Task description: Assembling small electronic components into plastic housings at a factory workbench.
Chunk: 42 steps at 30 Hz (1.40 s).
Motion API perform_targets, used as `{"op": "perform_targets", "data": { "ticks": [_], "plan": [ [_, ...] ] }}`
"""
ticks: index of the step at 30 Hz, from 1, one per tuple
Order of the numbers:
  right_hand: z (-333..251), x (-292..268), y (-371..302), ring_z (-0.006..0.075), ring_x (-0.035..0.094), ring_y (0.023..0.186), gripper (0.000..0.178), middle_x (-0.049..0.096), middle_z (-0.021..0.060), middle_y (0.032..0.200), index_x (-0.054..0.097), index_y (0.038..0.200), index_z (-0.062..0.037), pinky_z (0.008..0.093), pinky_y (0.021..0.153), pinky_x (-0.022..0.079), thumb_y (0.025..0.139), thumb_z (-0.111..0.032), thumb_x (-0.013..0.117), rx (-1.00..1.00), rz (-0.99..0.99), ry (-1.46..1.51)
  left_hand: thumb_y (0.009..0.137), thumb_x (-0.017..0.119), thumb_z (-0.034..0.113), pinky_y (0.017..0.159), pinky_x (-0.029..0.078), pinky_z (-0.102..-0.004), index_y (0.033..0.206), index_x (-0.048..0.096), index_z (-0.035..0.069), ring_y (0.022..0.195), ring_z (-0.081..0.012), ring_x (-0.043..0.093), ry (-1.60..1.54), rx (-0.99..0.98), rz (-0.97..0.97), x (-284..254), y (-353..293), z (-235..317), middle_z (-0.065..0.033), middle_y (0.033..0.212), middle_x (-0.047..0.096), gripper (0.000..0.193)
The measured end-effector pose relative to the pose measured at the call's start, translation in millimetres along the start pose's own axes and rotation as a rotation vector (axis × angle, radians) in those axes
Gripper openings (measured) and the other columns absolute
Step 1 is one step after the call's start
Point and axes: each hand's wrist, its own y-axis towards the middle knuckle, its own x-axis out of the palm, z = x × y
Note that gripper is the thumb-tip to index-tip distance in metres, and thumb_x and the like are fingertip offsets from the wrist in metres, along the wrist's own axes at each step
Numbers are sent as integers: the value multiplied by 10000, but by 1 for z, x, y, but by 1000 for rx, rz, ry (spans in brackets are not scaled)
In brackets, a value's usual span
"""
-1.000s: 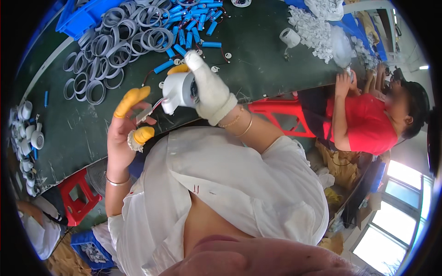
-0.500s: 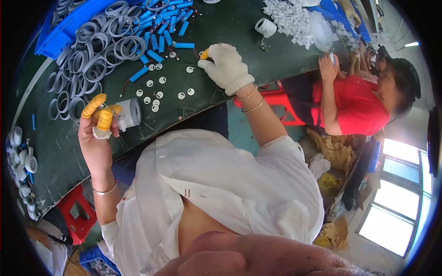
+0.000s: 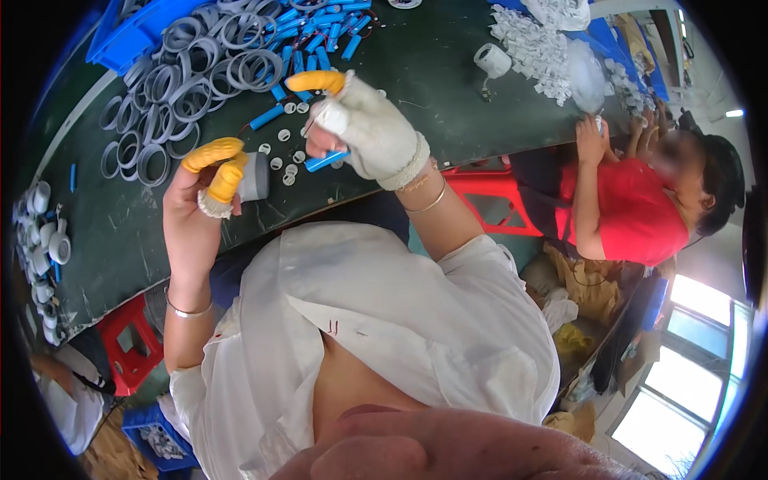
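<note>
In my left hand (image 3: 198,192), with yellow covers on some fingers, is a grey-white cylindrical housing (image 3: 256,177), its open end facing right. My right hand (image 3: 368,132) wears a white knit glove with a yellow fingertip cover. Its fingers close on a blue cylindrical battery (image 3: 326,162), held to the right of the housing and apart from it. Small white discs (image 3: 277,163) lie on the dark green table beneath and between my hands. Another blue battery (image 3: 266,118) with a thin wire rests beyond my left hand.
Grey rings (image 3: 190,104) are heaped at the far left beside a blue crate (image 3: 132,40). A pile of blue batteries (image 3: 320,36) lies behind my right hand. White pieces (image 3: 524,48) and a white housing (image 3: 492,60) sit far right. A person in red (image 3: 640,208) works there.
My right hand has picked up a blue battery and come back left, toward the housing. The whole view has shifted slightly; my left hand keeps its hold on the housing.
</note>
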Motion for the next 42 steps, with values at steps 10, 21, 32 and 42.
{"op": "perform_targets", "data": {
  "ticks": [10,21,32,42],
  "plan": [
    [9,31,4,76,435,565,718,501,10,650,300,1451,23,215,529,350,876,-212,658,191,-269,261,811,690,-43,758,479,-248,1044,671,5,843,-145,631,313,266,-129,19,6,15,-66,916,643,239],
    [-4,33,-4,108,593,677,303,639,31,779,616,1023,-1,241,668,488,853,-226,725,-22,-179,-596,774,722,-10,646,512,-281,1007,673,24,780,-238,653,682,511,-18,7,-1,9,-124,925,642,240],
    [-12,38,-10,234,568,724,192,580,72,804,689,936,-75,327,665,452,807,-207,740,-426,-38,-1153,944,586,42,741,541,-260,1235,562,-3,855,-131,642,-14,12,-27,7,-8,4,-83,1021,646,296],
    [-2,38,-5,234,566,669,232,564,59,765,682,914,-77,351,615,462,754,-217,775,-552,-10,-1221,956,565,57,798,592,-322,1220,555,-36,925,-191,668,-279,-191,-70,-1,-5,-5,-128,1056,649,279]
  ]
}}
